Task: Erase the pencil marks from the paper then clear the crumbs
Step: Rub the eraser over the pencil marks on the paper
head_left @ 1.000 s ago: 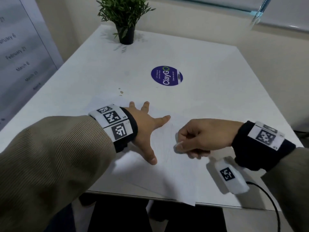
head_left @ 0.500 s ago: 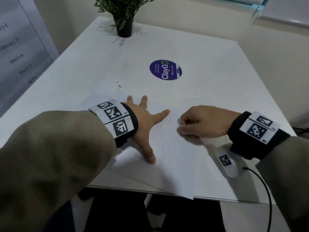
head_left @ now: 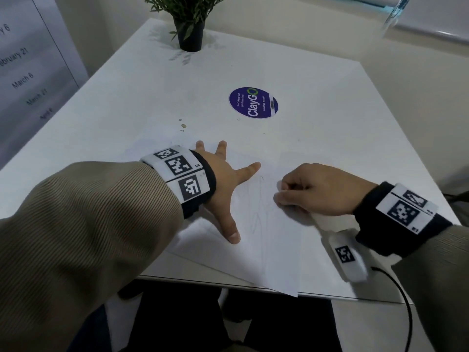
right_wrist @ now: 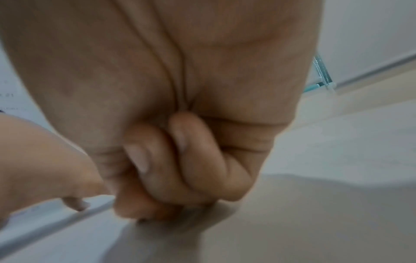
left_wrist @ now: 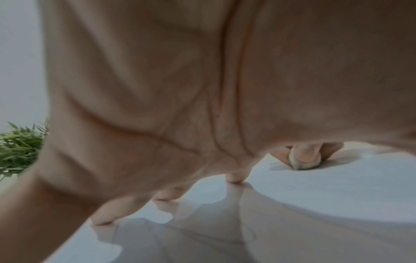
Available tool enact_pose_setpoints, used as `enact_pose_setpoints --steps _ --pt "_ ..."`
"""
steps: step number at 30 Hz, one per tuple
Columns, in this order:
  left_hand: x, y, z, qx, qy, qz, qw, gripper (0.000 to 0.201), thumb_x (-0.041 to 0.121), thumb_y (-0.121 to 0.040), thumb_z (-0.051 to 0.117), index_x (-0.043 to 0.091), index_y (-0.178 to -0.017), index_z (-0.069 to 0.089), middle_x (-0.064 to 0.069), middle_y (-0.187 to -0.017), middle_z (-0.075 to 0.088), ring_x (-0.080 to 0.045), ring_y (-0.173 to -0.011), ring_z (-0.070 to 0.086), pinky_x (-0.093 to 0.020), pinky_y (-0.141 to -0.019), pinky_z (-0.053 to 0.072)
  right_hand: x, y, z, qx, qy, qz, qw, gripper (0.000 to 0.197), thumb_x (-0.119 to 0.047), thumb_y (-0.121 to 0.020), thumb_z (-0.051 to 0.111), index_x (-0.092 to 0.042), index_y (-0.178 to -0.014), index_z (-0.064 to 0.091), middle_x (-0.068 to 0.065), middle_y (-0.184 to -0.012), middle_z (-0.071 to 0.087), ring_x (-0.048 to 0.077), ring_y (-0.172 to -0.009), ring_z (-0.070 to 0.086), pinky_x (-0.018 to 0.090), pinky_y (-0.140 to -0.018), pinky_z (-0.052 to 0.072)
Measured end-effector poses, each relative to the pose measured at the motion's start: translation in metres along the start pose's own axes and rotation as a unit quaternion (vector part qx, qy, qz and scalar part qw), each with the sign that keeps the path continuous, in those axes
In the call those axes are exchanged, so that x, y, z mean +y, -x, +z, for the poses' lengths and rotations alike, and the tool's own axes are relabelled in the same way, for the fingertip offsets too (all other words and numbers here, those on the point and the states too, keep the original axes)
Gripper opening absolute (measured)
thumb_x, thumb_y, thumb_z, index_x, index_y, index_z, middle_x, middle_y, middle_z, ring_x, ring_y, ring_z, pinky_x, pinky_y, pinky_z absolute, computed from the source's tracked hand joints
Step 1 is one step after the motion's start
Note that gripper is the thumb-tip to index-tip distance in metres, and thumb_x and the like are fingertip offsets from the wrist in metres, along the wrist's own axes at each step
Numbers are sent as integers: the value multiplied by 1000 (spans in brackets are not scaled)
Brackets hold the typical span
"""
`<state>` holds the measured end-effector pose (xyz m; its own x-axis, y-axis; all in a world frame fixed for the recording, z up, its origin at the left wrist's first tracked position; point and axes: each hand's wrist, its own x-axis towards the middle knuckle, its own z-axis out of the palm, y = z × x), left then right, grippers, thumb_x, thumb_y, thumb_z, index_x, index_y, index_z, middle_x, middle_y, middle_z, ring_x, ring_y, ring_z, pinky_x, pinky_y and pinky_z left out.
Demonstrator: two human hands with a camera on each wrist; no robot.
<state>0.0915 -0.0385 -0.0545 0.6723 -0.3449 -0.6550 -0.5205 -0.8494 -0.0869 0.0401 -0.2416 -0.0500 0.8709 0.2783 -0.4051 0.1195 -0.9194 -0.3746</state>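
Head view: left hand (head_left: 223, 189) splayed flat pins the paper (head_left: 266, 240); right hand (head_left: 312, 189), at three o'clock, curls around a hidden eraser. Hard strokes could wrinkle the overhanging sheet.

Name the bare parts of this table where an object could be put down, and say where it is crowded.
Bare table lies right of the round sticker, and also between the potted plant and the sticker. The near edge is crowded: the paper is there, with the left hand spread on it and the right hand curled at its pencil marks.
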Motion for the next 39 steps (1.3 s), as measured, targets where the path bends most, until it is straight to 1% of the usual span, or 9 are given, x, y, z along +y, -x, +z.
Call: enact_pose_setpoints --steps 4,8,12,20,24,28,32,36,39 --pt "0 -1 -1 -3 0 0 1000 153 91 -38 76 62 -135 -38 -18 -158 -39 -57 -145 -20 -71 -112 20 -14 4 10 -66 8 -33 997 43 -36 -99 58 -9 -66 59 -2 -59 67 6 -50 50 28 -65 50" --pt "0 -1 0 -2 3 0 1000 153 89 -39 77 62 -136 -38 -17 -158 -39 -56 -145 -20 -71 -112 19 -6 -3 -2 14 41 7 999 42 -37 -97 58 -14 -63 63 -2 -65 68 6 -54 54 31 -65 50" --pt "0 0 0 -2 5 -1 1000 152 89 -40 77 61 -136 -38 -18 -158 -39 -56 -145 -21 -71 -113 18 -19 0 7 -54 39 -19 998 43 -35 -99 56 -8 -66 64 1 -64 70 6 -52 51 29 -66 50" --pt "0 1 -1 -7 3 -1 1000 153 89 -41 77 60 -136 -39 -19 -156 -41 -57 -144 -22 -72 -113 15 -21 0 7 -67 42 -13 997 43 -36 -98 55 -10 -65 64 -1 -64 70 5 -52 52 27 -63 49" --pt "1 2 -2 -10 8 1 1000 152 87 -43 78 59 -137 -38 -18 -155 -43 -57 -144 -23 -71 -113 15 -11 -7 -3 25 44 35 998 42 -35 -97 58 -16 -60 64 -5 -60 67 3 -50 52 24 -57 40" --pt "0 1 -2 -12 4 0 1000 153 88 -42 77 59 -137 -39 -19 -155 -43 -57 -143 -24 -72 -113 13 -25 -4 9 -43 44 -2 998 42 -36 -97 57 -14 -62 62 0 -62 67 6 -51 51 31 -64 50" --pt "1 2 -3 -12 8 2 1000 151 87 -45 78 58 -138 -38 -19 -154 -43 -58 -143 -23 -72 -113 14 -13 -12 -3 24 34 38 998 41 -36 -97 58 -15 -63 65 0 -64 70 8 -53 55 27 -62 48" --pt "0 1 -2 -11 6 1 1000 152 88 -43 78 59 -137 -38 -20 -154 -43 -57 -143 -24 -73 -113 13 -26 -6 9 -35 50 -5 998 43 -37 -98 56 -14 -62 62 0 -62 67 6 -51 51 31 -64 51" --pt "0 3 -3 -13 9 4 1000 151 86 -45 78 58 -139 -37 -19 -155 -43 -58 -143 -22 -73 -113 14 -12 -12 -3 22 41 38 998 42 -34 -97 57 -16 -60 64 1 -64 69 5 -50 52 29 -61 48"
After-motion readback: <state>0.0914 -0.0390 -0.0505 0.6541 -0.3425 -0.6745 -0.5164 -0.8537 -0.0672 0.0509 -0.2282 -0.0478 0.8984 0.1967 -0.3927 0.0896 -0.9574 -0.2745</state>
